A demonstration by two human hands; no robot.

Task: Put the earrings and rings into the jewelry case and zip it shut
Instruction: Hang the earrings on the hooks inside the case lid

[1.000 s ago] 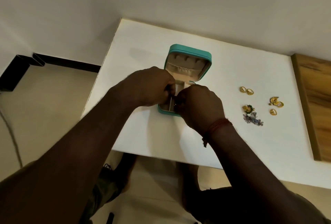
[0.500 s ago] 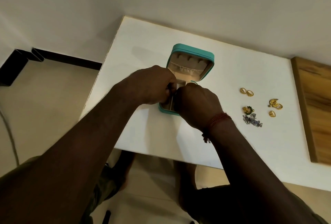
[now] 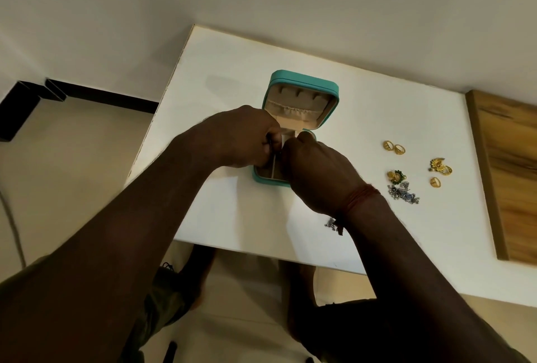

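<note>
Left grip (image 3: 247, 139) and right grip (image 3: 316, 168), fingers curled, sat side by side over the tray of the open teal jewelry case (image 3: 302, 92); whether either pinched anything could not be told. Right of the right grip, rings (image 3: 394, 147) and earrings (image 3: 440, 165) lay loose on the white counter (image 3: 232, 217).

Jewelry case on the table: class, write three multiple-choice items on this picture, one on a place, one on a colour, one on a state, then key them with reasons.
1. On which side of the case does the jewelry lie?
A. left
B. right
C. behind

2. What colour is the case's outside?
A. teal
B. red
C. black

3. How is the lid?
A. zipped shut
B. taken off
C. open, standing up

Key: B, the pieces lie on the table to its right; A, its shell is teal; C, the beige lining faces the camera.
</note>
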